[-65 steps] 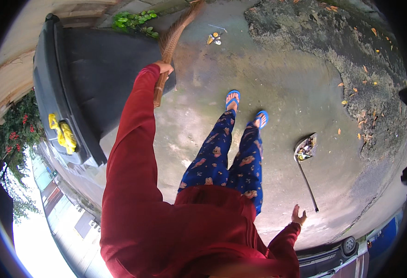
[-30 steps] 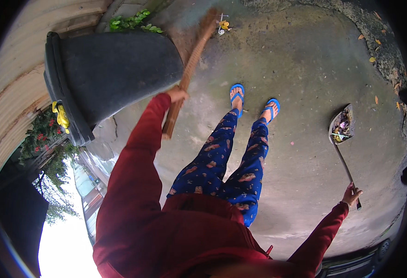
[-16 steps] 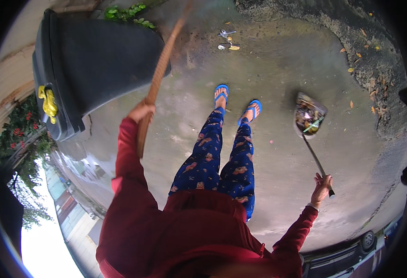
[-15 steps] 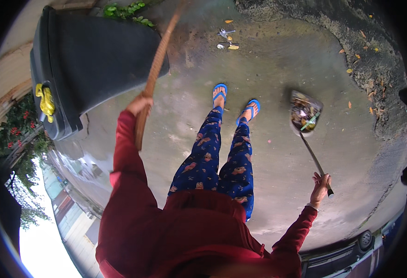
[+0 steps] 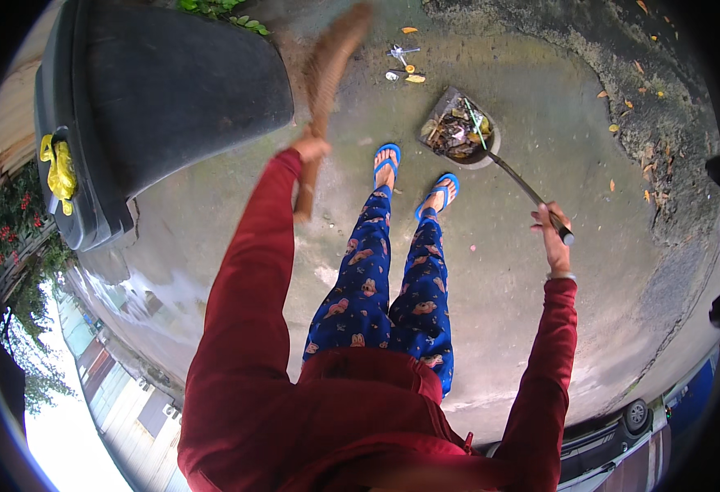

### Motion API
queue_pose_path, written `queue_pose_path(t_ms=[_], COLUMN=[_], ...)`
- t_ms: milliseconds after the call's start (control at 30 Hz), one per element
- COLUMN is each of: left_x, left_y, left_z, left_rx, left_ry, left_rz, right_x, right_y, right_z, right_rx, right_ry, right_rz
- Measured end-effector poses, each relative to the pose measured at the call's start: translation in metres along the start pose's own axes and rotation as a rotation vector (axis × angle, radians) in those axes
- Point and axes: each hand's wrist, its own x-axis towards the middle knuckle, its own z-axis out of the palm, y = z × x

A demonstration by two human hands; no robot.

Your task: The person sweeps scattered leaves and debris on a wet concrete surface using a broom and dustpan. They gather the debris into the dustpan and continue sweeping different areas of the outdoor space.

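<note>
My left hand [image 5: 311, 148] is wrapped round a brown broom [image 5: 325, 86], whose far end is smeared by motion near the dark bin. In my right hand [image 5: 553, 232] is the long dark handle of a dustpan [image 5: 430, 141]. Dry leaves, scraps and a pale green straw [image 5: 476, 123] fill the pan. It is just beyond my feet in blue flip-flops [image 5: 386, 156]. A little heap of litter [image 5: 403, 66], with white bits and yellow leaves, lies on the ground between the broom and the pan's far side.
A large dark wheeled bin [image 5: 180, 90] stands at the left, a yellow plastic bag [image 5: 59, 174] on its edge. Rough broken concrete [image 5: 655, 123] with scattered leaves runs along the right. Behind me at the lower right is a parked car [image 5: 606, 439]. Red-flowered plants [image 5: 17, 230] grow at far left.
The dustpan has swung left and forward toward the litter, my right arm reaching further out. My left hand has moved forward and right with the broom.
</note>
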Motion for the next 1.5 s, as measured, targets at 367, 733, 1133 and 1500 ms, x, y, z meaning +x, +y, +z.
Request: queue_pose_path(t_ms=[367,733,1133,1500], left_x=[-0.174,-0.108,-0.206,-0.269], left_y=[-0.001,0.021,0.017,0.066], left_z=[0.006,0.035,0.072,-0.038], left_rx=[-0.077,-0.249,0.001,0.222], left_ry=[-0.535,-0.266,-0.584,-0.282], left_rz=[-0.069,-0.043,-0.041,-0.097], right_x=[0.042,0.039,0.046,0.048], right_y=[-0.001,-0.004,0.0,0.02], right_z=[0.086,0.091,0.092,0.076], right_rx=[-0.065,-0.143,-0.211,-0.075], right_ry=[0.088,0.127,0.137,0.226], right_rz=[0.089,0.08,0.05,-0.018])
